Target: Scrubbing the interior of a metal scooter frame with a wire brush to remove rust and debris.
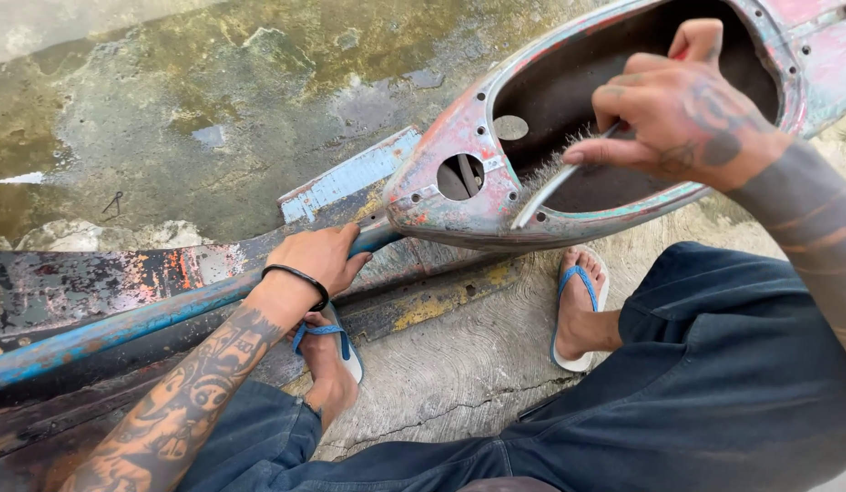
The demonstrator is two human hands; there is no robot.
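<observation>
Head view: wet, stained concrete floor (214, 100) stretches beyond both hands, drier and cracked near the feet. The left hand (318, 260) is wrapped closed around a blue pipe (122, 328), which runs off to its left over worn painted planks (86, 278). The right hand (678, 114) is pinched shut on the pale handle of a wire brush (555, 182), bristles touching the inner rim of the peeling red metal shell (459, 205). The shell's big dark opening sits right under that hand; bare concrete lies open below it, between the two sandalled feet.
</observation>
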